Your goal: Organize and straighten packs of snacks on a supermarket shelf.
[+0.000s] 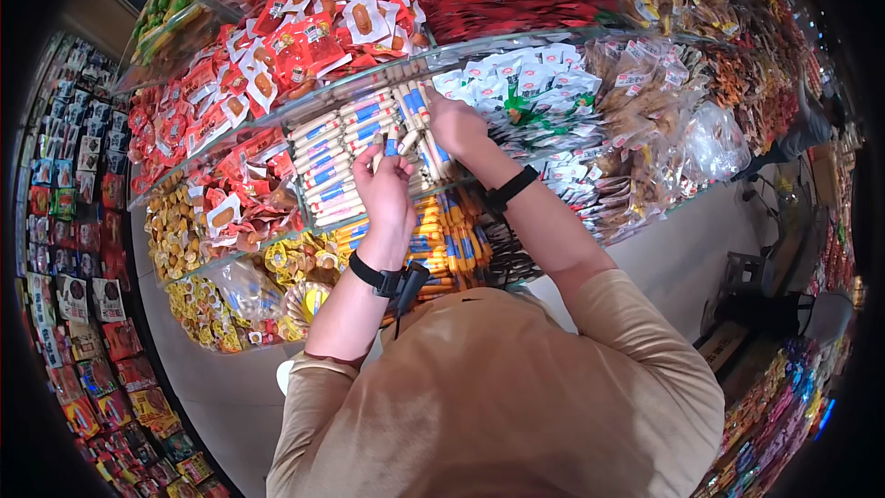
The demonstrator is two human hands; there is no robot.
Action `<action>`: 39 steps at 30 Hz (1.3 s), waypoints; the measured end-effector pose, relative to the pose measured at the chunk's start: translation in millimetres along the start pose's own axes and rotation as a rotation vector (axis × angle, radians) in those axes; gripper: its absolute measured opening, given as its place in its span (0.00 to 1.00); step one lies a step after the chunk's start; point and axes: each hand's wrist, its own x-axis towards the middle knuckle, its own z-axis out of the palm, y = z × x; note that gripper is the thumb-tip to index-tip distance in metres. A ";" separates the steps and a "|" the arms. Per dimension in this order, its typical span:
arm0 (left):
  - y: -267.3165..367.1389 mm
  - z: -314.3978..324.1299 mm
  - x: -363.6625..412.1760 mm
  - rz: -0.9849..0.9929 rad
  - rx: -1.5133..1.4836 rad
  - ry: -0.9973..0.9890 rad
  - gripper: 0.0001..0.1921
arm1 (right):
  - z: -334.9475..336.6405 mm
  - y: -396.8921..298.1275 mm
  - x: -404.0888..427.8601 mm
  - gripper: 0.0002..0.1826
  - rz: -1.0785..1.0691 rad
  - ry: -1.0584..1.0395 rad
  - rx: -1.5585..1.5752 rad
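Observation:
My left hand is over a glass-walled compartment of wrapped sausage sticks, its fingers around a pale stick with a blue band. At the compartment's right side, my right hand touches the upright sticks; its fingertips are partly hidden, so whether it grips one cannot be told. Pale sticks with blue or pink bands lie stacked in rows at the left. A few sticks lie askew between my hands. Each wrist wears a black band.
Glass dividers edge the compartments. Red snack packets lie beyond at the left, white and green packets at the right. Orange-wrapped sticks lie nearer me. A person is at the far right; a packed rack stands at the left.

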 end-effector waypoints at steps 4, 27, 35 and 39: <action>4.2 0.6 -7.5 -0.050 -0.060 0.010 0.18 | -28.0 -9.5 -37.1 0.18 -0.038 0.053 0.238; -32.9 -7.8 -16.9 0.061 0.567 -0.178 0.14 | 9.0 15.4 -65.1 0.20 0.219 -0.175 0.599; -41.0 -6.9 -12.1 0.301 0.808 -0.230 0.12 | 2.7 11.2 -65.1 0.20 0.148 -0.016 0.431; -43.5 -6.4 -1.8 0.374 0.847 -0.312 0.10 | 2.5 11.4 -60.2 0.19 0.067 -0.005 0.296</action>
